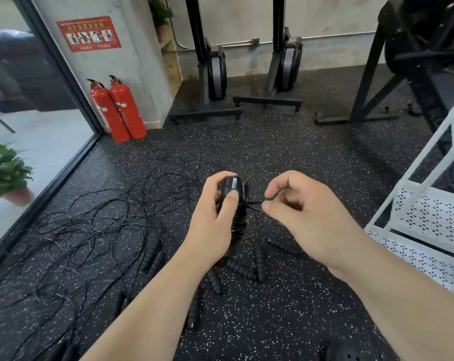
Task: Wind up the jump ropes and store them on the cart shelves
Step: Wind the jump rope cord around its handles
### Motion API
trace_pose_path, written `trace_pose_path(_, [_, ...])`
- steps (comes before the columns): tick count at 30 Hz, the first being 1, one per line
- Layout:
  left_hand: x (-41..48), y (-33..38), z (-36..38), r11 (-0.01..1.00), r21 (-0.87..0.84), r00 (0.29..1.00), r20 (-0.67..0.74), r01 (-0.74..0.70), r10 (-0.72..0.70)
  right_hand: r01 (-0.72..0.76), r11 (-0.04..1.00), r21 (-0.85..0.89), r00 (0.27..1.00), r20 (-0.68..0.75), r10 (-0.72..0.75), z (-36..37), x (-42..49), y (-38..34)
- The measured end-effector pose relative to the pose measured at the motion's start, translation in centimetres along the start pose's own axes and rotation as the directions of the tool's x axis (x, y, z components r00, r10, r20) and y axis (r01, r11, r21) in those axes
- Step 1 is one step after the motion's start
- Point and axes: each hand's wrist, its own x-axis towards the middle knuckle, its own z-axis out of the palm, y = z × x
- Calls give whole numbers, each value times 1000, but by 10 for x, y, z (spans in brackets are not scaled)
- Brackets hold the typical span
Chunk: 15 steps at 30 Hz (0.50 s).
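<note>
The jump rope handles (235,204), bundled upright with cord coiled round them, sit in the closed left hand (213,217). The right hand (299,207) pinches the cord end (254,205) just right of the bundle. Loose ropes (98,225) tangle on the floor (286,157) to the left. The white cart (426,212) stands right; 2 fire extinguishers (119,108) stand far left.

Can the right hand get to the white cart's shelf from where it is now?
Probably yes. The right hand is pinching the cord end beside the wound rope that the left hand holds. The cart stands just to its right, and nothing lies between them.
</note>
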Motion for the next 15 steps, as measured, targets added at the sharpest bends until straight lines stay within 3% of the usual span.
trace_pose_path(2, [-2, 5, 9, 997, -80, 999, -43, -3, -1, -165, 927, 337, 982, -27, 185, -8, 14, 13])
trace_pose_path(4, [-8, 15, 20, 972, -233, 997, -65, 30, -46, -298, 693, 656, 940, 77, 331, -9, 26, 23])
trace_pose_path(5, [-11, 19, 25, 951, -304, 995, -66, 52, -75, -321, 637, 701, 930, 107, 351, -5, 30, 25])
trace_pose_path(8, [-14, 19, 37, 947, -311, 995, -45, 74, -92, -285, 708, 647, 942, 52, 332, 17, 31, 38])
trace_pose_path(11, [-11, 12, 40, 999, 5, 999, -15, -38, 38, -216, 778, 590, 954, -42, 296, 26, 26, 39])
trace_pose_path(15, [-7, 6, 49, 969, 244, 998, -55, 31, -18, -117, 887, 446, 988, -39, 150, 17, 20, 34])
